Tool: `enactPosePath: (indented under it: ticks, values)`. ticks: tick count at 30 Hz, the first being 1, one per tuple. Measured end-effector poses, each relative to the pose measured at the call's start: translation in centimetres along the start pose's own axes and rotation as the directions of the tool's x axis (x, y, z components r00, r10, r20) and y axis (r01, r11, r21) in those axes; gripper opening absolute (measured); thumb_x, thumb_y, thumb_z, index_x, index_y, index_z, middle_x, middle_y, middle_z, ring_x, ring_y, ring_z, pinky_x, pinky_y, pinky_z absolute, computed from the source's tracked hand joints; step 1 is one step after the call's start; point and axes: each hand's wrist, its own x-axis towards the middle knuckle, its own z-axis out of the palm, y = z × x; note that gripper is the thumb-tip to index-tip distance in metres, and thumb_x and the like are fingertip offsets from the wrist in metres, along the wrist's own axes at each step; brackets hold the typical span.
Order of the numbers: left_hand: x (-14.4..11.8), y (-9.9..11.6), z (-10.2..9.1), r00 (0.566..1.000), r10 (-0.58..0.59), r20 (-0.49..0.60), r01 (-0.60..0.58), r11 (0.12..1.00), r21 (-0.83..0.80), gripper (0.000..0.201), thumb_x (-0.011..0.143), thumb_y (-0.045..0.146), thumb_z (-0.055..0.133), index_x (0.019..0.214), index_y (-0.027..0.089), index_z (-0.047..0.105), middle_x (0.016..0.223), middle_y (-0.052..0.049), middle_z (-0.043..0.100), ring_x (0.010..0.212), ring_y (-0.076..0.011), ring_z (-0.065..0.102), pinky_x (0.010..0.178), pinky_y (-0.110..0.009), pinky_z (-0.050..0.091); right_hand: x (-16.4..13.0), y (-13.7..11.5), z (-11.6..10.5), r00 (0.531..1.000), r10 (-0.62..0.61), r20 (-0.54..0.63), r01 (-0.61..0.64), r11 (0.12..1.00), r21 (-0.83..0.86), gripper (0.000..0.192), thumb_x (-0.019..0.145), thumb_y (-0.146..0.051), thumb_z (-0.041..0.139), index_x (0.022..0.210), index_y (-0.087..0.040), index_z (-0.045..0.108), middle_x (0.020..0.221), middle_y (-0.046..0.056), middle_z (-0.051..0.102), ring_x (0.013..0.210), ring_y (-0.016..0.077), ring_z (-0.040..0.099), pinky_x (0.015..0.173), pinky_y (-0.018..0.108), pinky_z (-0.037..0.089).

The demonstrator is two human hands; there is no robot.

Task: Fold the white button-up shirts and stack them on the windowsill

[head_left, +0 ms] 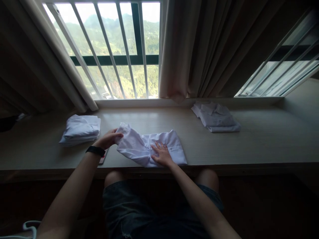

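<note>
White cloth garment (134,147), partly folded, at the front edge of the pale wood-grain bench (261,142). Left hand (109,138): reaching in from lower left, black band (95,151) at wrist, fingers pinched closed on the garment's left end. Right hand (161,154): palm down, fingers spread wide, flat on its right half, gripping nothing. Small flat object (102,160) under left wrist: red marking, illegible.

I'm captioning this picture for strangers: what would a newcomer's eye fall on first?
Probably the bright barred window at upper left, glaring beside dark curtains. Next, the white cloth near the front edge of the desk, its left end held by the left hand, the right hand spread flat on it. Then a left pile and a right pile of folded white fabric, either side of it.
</note>
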Motion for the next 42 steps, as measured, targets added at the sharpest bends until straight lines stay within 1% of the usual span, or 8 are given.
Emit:
enactPosePath:
  ticks: [4,9,14,18,24,31,36,42]
  values:
    - [0.5,4.7,6.4,0.974,0.222,0.051,-0.228,0.931,0.284,0.045,0.072,0.025,0.059,0.115,0.014,0.066,0.098,-0.007,0.070,0.088,-0.0239,0.066,0.071,-0.030,0.054,1.0,0.5,-3.5,0.965,0.228,-0.132,-0.121,0.830,0.544,0.042,0.090,-0.046,0.055,0.123,-0.022,0.066,0.132,0.009,0.065,0.130,0.0267,0.055,0.110,0.046,0.043]
    - [2.5,7.4,17.9,0.847,0.505,0.166,-0.469,0.564,0.680,0.052,0.070,0.011,0.057,0.121,0.014,0.067,0.132,-0.013,0.063,0.121,-0.0314,0.058,0.106,-0.040,0.046,2.1,0.1,-10.3,0.948,0.291,0.131,-0.194,0.198,0.961,0.054,0.091,-0.063,0.048,0.130,-0.026,0.050,0.118,0.009,0.070,0.093,0.0242,0.072,0.080,0.044,0.059]
    - [2.9,4.5,24.7,0.770,0.528,0.358,-0.629,0.537,0.562,0.044,0.081,0.025,0.062,0.124,0.016,0.064,0.125,-0.015,0.066,0.113,-0.0286,0.064,0.099,-0.037,0.051,1.8,3.1,-12.9,0.958,0.283,0.037,-0.100,0.213,0.972,0.044,0.077,-0.038,0.072,0.116,-0.021,0.057,0.103,0.005,0.072,0.089,0.0209,0.071,0.073,0.031,0.058]
    - [3.6,-0.2,22.3,0.849,0.503,0.161,-0.503,0.679,0.534,0.046,0.087,0.035,0.060,0.129,0.017,0.061,0.131,-0.013,0.063,0.114,-0.0268,0.064,0.099,-0.037,0.051,0.7,6.9,-10.7,0.887,0.456,0.070,-0.199,0.240,0.950,0.058,0.060,-0.017,0.075,0.116,-0.018,0.058,0.092,0.004,0.073,0.077,0.0196,0.070,0.066,0.030,0.057]
    - [7.4,-5.1,16.3,0.943,0.322,-0.087,-0.195,0.742,0.641,0.054,0.088,0.038,0.062,0.137,0.015,0.055,0.140,-0.017,0.057,0.131,-0.0312,0.052,0.112,-0.042,0.039,0.2,9.9,-7.8,0.795,0.597,-0.107,-0.251,0.485,0.838,0.054,0.062,-0.022,0.071,0.113,-0.013,0.059,0.087,0.007,0.073,0.077,0.0222,0.070,0.068,0.034,0.057]
    - [10.5,-6.9,16.5,0.971,0.097,-0.217,-0.030,0.956,0.291,0.095,0.079,0.045,0.074,0.156,0.020,0.024,0.144,-0.019,0.052,0.128,-0.0283,0.056,0.097,-0.034,0.049,-2.5,10.0,-7.1,0.685,0.617,-0.389,-0.378,0.756,0.534,0.054,0.080,-0.046,0.064,0.124,-0.017,0.058,0.118,0.016,0.068,0.106,0.0286,0.066,0.092,0.042,0.052]
    - [10.5,-6.8,16.5,0.981,0.031,-0.190,0.028,0.953,0.301,0.071,0.072,0.033,0.077,0.137,0.023,0.050,0.134,-0.011,0.061,0.116,-0.0249,0.062,0.092,-0.028,0.050,-4.9,9.3,-5.3,0.801,0.475,-0.364,-0.426,0.880,0.210,0.085,0.072,-0.043,0.077,0.146,-0.017,0.044,0.130,0.017,0.061,0.118,0.0326,0.060,0.099,0.043,0.049]
    - [5.0,-9.4,17.9,0.928,-0.009,-0.373,0.144,0.931,0.335,0.053,0.078,0.044,0.069,0.122,0.023,0.050,0.125,-0.013,0.063,0.115,-0.0293,0.061,0.096,-0.037,0.047,-1.6,11.0,-7.7,0.941,0.220,-0.257,-0.218,0.975,0.039,0.060,0.076,-0.017,0.071,0.135,-0.020,0.060,0.129,0.009,0.064,0.117,0.0236,0.060,0.104,0.035,0.046]
